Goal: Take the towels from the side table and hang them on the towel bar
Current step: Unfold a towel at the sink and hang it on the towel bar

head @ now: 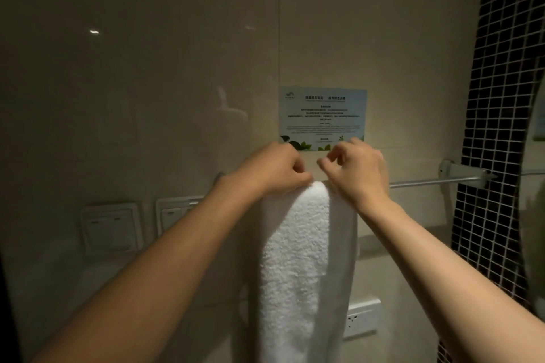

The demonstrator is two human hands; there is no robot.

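At centre frame, left hand [277, 168] fingers curl shut, pinching the white towel [298, 259] top; right hand [358, 169] fingers bend loosely, slightly apart, over it. Towel drapes over the towel bar [433, 183], running right.

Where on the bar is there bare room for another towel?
Free: the towel bar from the right hand to its right bracket. Crowded: the middle, where the white towel hangs under both hands; the left hand hides the left stretch.
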